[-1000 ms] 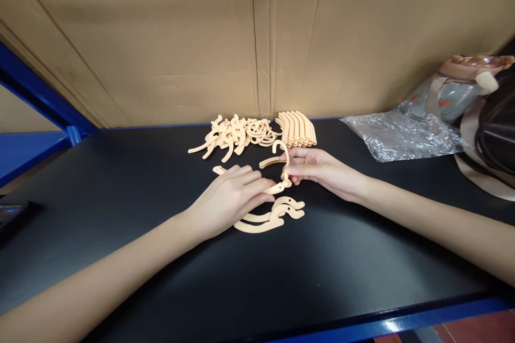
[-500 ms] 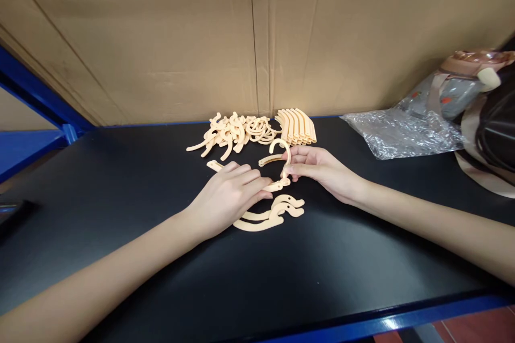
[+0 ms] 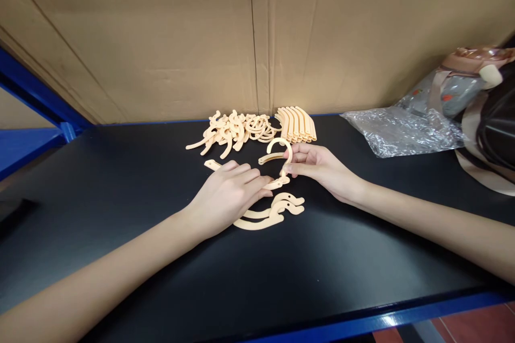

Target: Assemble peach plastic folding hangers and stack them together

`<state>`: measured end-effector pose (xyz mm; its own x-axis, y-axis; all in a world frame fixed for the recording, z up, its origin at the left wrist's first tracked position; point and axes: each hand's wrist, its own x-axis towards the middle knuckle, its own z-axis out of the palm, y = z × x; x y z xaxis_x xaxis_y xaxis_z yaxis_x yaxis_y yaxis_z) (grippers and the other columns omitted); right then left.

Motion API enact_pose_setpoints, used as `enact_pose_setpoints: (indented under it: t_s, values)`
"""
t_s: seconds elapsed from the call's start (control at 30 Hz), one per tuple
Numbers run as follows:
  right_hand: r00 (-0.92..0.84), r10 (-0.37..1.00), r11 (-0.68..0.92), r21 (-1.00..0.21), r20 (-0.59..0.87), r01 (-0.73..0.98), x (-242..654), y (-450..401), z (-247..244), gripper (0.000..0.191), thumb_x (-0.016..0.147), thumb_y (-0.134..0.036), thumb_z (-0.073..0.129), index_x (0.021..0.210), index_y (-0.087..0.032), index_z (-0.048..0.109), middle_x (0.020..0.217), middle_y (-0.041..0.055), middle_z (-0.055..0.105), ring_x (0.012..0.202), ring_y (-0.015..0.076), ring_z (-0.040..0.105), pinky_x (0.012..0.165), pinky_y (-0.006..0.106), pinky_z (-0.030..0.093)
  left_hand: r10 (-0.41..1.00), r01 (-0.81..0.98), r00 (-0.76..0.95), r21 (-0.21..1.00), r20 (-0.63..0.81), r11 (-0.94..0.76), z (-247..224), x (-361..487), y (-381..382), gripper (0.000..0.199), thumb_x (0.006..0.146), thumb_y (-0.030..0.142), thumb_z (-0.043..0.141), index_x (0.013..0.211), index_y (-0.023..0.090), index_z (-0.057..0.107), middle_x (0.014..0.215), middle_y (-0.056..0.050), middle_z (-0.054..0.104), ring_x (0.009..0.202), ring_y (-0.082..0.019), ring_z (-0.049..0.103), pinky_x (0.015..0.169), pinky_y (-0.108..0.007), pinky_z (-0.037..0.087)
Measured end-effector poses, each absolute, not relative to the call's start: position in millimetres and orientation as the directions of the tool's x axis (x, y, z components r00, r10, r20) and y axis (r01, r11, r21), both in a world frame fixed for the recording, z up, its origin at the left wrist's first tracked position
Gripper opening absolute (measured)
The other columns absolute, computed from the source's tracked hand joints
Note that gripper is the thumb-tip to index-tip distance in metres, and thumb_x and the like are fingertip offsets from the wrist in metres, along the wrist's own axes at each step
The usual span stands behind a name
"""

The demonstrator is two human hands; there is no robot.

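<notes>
My left hand [image 3: 231, 196] is closed on a cream curved arm piece [image 3: 212, 164], whose ends show on both sides of the fingers. Between its fingers and thumb, my right hand [image 3: 311, 167] pinches a cream hook [image 3: 288, 153], its curl upward and its base touching the right end of the arm piece. Behind the hook another curved arm piece [image 3: 270, 158] lies near my right fingertips. Two flat curved pieces [image 3: 261, 222] rest in front of my hands, partly overlapping and partly behind my left hand.
A loose pile of cream pieces [image 3: 231, 131] and a neat stack of arm pieces [image 3: 296, 124] lie at the black table's [image 3: 341, 268] back edge. Clear plastic [image 3: 406, 131], a bottle [image 3: 454, 83] and a dark bag [image 3: 497, 123] are at right. Cardboard [image 3: 181, 37] stands behind.
The hook has tilted and shifted slightly left in my right hand, its base against the arm piece. My left hand has barely moved.
</notes>
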<state>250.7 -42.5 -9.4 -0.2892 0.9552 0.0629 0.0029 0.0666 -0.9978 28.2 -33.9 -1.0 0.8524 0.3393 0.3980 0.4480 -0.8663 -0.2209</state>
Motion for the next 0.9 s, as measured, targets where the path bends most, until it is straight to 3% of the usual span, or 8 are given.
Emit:
enact_pose_setpoints:
  t_s: [0.9]
  values:
    - [-0.245, 0.968, 0.054, -0.999, 0.051, 0.005, 248.6, -41.7, -6.8, 0.019, 0.068, -0.021, 0.076, 0.076, -0.017, 0.059, 0.069, -0.003, 0.065, 0.061, 0.0075, 0.052, 0.065, 0.024, 0.045, 0.312, 0.458, 0.838, -0.266, 0.448, -0.848, -3.1, 28.0, -35.4, 0.029, 0.099, 0.029, 0.045, 0.104, 0.011, 0.069, 0.071, 0.0, 0.065, 0.062, -0.015, 0.057, 0.06, -0.03, 0.034]
